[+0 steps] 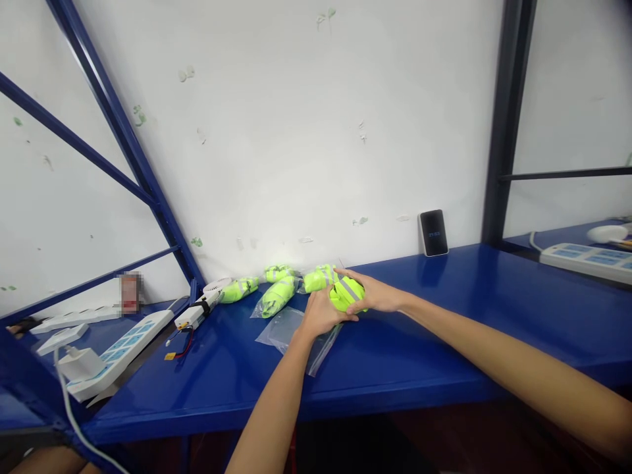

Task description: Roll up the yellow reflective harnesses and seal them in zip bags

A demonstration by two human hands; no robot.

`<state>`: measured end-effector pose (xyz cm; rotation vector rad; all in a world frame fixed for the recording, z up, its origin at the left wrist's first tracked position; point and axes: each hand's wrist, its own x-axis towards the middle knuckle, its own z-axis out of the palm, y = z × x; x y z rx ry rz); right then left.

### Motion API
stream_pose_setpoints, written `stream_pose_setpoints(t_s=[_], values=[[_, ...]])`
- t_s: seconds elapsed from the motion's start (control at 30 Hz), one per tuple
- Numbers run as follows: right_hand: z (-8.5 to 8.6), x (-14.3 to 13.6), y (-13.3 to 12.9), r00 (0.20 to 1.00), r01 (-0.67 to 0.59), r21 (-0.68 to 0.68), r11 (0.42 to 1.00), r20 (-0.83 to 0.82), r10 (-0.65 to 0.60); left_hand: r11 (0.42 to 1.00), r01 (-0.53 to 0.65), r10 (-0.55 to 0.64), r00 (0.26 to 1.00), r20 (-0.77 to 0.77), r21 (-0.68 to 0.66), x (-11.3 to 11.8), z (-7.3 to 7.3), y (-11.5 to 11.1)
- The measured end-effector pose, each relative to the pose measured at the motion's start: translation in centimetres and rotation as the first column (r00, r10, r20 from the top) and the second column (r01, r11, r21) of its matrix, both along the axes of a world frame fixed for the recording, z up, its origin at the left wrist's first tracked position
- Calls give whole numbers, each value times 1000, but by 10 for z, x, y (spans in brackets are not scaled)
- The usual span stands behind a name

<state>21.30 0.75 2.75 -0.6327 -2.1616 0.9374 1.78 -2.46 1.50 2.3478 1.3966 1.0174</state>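
Note:
Both of my hands are around a folded yellow-green bundle with a grey reflective stripe (pixel 347 293). My left hand (pixel 322 315) grips its left and near side, and my right hand (pixel 374 292) wraps its right side. Under and beside my left hand, a clear plastic bag (pixel 284 328) lies flat on the blue table (pixel 395 368). Behind it are several similar bundles: one in clear plastic (pixel 278 297), one close behind my hands (pixel 319 278), one at the back (pixel 279 272) and one further left (pixel 240 289).
A white battery pack with wires (pixel 193 314) and a round white object (pixel 217 285) are at the table's left. A small display device (pixel 433 233) leans by the wall. Power strips (pixel 129 347) (pixel 587 259) flank the table, with blue frame bars (pixel 143 164) at left.

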Motion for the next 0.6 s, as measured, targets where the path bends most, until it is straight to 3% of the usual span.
stream_pose_setpoints(t_s=[0.13,0.2,0.33,0.6], values=[[-5,-8,-2,987,148,101,984,-76,-140,999,-23,23,1000,21,30,0,-4,3],[-6,-9,-5,985,152,107,983,-99,-141,998,-55,54,997,62,22,-1,-4,2],[-9,-7,-13,991,111,67,992,-80,-106,999,37,-36,992,120,-7,-1,-2,-5],[-13,-13,-14,949,307,230,924,-152,-278,990,38,-38,999,0,133,0,-2,-6]])
